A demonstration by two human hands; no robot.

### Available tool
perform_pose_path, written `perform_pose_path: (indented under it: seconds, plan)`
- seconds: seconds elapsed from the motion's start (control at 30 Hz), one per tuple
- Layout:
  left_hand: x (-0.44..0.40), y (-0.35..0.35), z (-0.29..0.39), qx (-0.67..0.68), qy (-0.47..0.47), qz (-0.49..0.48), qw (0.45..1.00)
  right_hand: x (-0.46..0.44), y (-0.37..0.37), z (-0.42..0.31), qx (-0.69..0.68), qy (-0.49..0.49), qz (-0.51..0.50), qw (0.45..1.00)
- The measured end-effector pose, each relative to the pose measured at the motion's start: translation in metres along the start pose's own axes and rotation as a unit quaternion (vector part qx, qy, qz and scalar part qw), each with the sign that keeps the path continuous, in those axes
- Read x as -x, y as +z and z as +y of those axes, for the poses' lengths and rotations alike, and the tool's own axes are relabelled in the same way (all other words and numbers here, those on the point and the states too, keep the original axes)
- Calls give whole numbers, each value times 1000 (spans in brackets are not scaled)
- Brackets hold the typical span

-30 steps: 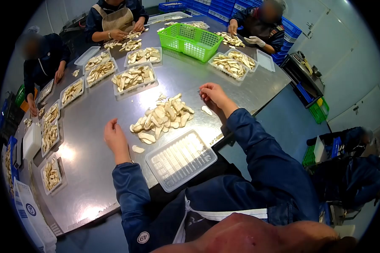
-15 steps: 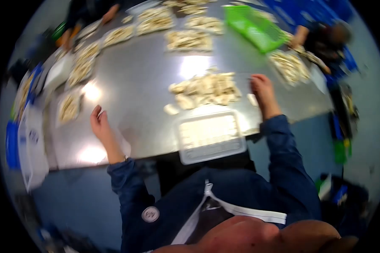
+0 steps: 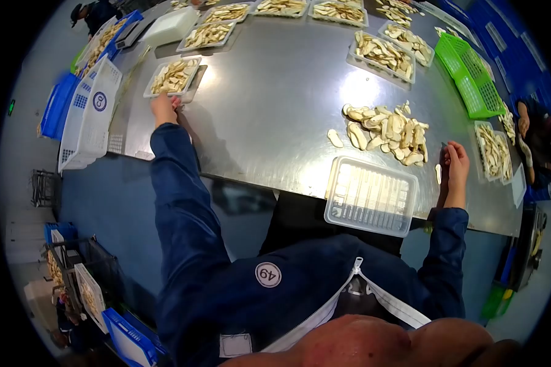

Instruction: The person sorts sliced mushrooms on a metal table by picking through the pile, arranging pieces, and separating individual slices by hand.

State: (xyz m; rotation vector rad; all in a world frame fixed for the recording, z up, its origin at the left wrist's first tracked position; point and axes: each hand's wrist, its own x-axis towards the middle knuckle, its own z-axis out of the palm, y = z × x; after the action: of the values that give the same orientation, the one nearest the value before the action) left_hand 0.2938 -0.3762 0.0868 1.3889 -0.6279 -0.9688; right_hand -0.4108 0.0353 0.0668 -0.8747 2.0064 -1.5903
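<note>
One filled tray lies lengthwise left-to-right — the left hand, half-curled, at its near rim — grip unclear.

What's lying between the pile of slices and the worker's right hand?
One loose slice lies on the table between the pile and the right hand, in the head view.

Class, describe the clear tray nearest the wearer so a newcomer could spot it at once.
Start at the big metal table and find the loose heap of pale slices on it. Just on the wearer's side, at the table's near edge, is the clear tray. Its ribbed bottom lies bare, unlike the filled trays farther across.
</note>
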Motion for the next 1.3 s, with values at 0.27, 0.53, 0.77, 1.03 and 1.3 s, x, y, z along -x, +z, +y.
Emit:
perform_pose_path:
  seconds: [0.27,0.53,0.77,1.03,1.3]
  plan:
    - [-44,12,-13,-96,-10,12,995,2,6,-5,-4,0,9,1000]
    - [39,13,-37,8,-53,-185,981,19,25,-26,-128,20,45,991]
    - [107,136,-65,20,-94,-240,966,20,24,-30,-113,33,64,991]
    - [121,242,-88,25,-90,-314,945,22,19,-35,-92,27,32,995]
    - [157,176,-68,-35,-71,-390,917,18,17,-26,-167,32,18,985]
